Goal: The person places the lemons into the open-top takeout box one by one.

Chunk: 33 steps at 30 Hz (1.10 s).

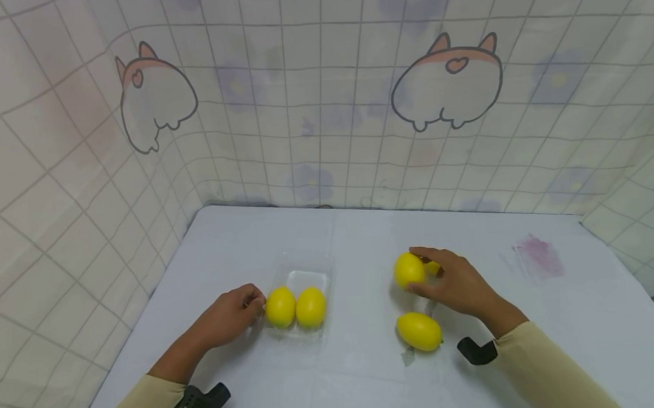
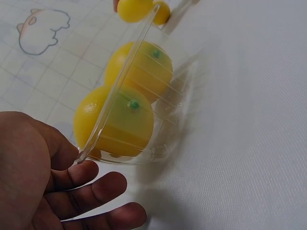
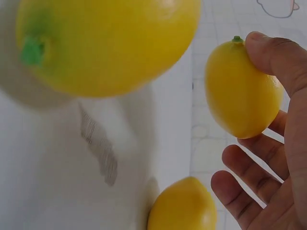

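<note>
My left hand pinches the near-left rim of a clear plastic container between thumb and index finger, the other fingers loosely bent below. Two yellow lemons with green stem tips, a left one and a right one, sit side by side in the container's near half. Over on the right, my right hand grips another lemon between thumb and fingers, held above the table. A lemon lies on the table nearer to me. One more lemon is partly hidden behind the right hand.
The white table has a pinkish stain at its right. A grid-patterned curtain with cartoon animals hangs along the back and sides. Small grey tape-like marks show near the loose lemon. Black wrist mounts stick out from the sleeves.
</note>
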Each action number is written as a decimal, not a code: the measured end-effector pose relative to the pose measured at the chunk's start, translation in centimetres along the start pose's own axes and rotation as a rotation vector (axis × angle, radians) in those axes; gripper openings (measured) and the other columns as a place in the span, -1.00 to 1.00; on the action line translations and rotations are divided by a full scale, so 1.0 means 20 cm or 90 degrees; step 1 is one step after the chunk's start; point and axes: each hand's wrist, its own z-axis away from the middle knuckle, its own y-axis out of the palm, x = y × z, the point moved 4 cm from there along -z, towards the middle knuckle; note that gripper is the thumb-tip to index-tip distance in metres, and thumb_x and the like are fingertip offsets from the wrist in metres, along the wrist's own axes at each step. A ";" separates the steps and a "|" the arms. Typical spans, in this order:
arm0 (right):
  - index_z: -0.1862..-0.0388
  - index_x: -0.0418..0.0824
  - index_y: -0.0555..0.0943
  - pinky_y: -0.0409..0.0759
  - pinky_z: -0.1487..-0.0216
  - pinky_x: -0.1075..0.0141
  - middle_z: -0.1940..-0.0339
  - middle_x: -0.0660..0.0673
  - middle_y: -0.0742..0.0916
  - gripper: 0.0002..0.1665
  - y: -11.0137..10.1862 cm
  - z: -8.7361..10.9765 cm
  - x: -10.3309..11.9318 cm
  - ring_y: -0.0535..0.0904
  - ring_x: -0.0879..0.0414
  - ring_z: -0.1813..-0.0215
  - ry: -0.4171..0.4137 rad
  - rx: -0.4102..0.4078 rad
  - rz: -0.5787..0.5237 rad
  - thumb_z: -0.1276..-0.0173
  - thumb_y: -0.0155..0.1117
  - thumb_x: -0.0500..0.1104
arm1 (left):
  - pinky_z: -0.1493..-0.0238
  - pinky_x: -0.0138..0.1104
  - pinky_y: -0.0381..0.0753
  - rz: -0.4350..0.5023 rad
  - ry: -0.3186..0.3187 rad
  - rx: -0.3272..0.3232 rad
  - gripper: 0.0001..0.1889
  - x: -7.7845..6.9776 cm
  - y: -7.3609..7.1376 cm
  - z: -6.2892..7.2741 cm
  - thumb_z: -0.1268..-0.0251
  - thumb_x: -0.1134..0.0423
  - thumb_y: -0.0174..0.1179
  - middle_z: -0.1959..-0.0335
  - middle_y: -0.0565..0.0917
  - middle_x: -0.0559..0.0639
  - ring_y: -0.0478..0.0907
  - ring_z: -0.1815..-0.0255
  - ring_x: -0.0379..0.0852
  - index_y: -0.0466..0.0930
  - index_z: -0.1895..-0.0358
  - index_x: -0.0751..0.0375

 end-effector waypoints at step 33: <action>-0.49 0.24 0.43 0.56 0.02 0.10 -0.25 0.04 0.60 -0.04 0.17 -0.22 0.30 0.53 -0.04 0.02 -0.003 0.054 -0.019 -0.12 0.48 0.43 | 0.41 -0.21 0.45 0.014 -0.002 0.003 -0.83 0.00 0.00 0.02 -0.57 0.16 0.05 0.38 0.56 -0.04 0.43 0.41 -0.06 0.58 0.04 0.12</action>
